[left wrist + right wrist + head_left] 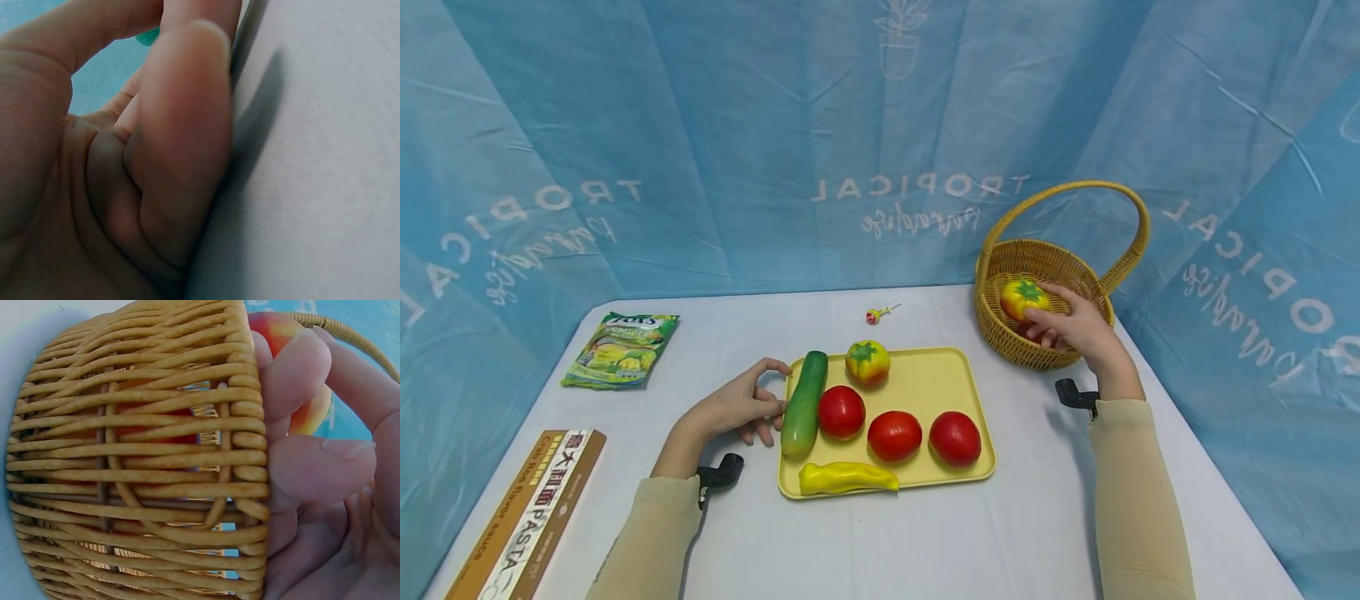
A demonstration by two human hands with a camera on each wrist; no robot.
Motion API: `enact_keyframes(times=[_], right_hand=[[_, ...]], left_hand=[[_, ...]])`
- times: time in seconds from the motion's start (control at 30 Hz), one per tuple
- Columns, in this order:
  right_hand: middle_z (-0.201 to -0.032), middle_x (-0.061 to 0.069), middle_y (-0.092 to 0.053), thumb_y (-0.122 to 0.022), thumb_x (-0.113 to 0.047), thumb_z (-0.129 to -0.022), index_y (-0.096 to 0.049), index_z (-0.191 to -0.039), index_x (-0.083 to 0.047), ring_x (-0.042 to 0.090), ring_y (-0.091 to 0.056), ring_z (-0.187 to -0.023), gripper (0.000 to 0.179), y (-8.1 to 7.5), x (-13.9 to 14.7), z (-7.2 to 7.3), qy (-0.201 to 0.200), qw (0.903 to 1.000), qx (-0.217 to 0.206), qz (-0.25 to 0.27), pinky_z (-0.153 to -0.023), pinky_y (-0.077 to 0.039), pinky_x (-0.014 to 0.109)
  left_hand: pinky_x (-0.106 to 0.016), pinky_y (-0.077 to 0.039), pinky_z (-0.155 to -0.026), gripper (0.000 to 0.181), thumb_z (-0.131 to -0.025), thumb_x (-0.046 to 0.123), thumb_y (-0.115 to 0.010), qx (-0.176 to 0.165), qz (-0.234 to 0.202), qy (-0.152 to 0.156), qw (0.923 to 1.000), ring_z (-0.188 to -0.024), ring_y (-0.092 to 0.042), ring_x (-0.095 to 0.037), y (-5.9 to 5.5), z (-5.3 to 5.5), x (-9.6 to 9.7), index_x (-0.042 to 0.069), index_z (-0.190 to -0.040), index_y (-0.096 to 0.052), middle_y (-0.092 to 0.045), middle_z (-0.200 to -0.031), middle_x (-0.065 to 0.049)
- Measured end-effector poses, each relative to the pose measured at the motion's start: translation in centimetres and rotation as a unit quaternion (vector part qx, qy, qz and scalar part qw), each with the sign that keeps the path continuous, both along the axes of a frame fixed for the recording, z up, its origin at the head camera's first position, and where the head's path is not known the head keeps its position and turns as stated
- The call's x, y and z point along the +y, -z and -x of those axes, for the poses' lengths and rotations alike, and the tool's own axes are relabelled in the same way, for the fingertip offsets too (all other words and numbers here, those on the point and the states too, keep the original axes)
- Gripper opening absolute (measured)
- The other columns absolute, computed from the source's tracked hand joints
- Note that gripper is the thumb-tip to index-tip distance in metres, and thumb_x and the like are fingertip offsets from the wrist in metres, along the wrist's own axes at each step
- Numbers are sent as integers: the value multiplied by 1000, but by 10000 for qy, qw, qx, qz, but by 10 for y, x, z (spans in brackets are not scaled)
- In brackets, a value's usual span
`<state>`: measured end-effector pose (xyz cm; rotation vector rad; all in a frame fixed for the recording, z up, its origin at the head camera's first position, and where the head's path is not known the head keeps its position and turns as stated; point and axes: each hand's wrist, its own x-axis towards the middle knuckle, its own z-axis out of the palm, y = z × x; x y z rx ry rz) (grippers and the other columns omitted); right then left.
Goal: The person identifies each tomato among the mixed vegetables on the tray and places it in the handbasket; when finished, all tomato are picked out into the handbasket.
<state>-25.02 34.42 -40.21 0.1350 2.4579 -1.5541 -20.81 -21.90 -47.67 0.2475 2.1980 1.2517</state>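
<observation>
My right hand is over the wicker basket, holding a yellow-and-red tomato with a green leafy top. In the right wrist view that tomato shows between the fingers, beyond the rim; red things inside are partly hidden by the weave. My left hand is beside the left edge of the yellow tray, fingers loosely bent, fingertips close to a green cucumber. The tray also bears another yellow-and-red tomato, red tomatoes and a yellow pepper.
A wrapped lollipop lies behind the tray. On the left are a green candy bag and a long pasta box. The basket's tall handle arches above its rim. A blue curtain hangs behind the white table.
</observation>
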Motion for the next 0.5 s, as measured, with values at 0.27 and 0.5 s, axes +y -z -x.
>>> enact_keyframes(times=[0.27, 0.5], right_hand=[[-83, -6, -77, -71, -43, -101, -23, -170, -26, 10, -65, -63, 86, 1, 0, 1, -6, 10000, -33, -52, -59, -50, 27], [-81, -5, -76, -70, -41, -102, -26, -169, -24, 11, -64, -61, 83, 0, -1, 0, -41, 10000, 60, -44, -58, -50, 29]], left_hand=[[-28, -56, -51, 61, -102, 22, -65, -4, -26, -3, 10000, -60, -74, -25, 1, 0, -1, 19, -152, -31, -76, -86, -9], [-27, -56, -51, 60, -102, 22, -65, 21, 9, -26, 10000, -59, -74, -25, 1, 0, -1, 19, -152, -32, -76, -85, -9]])
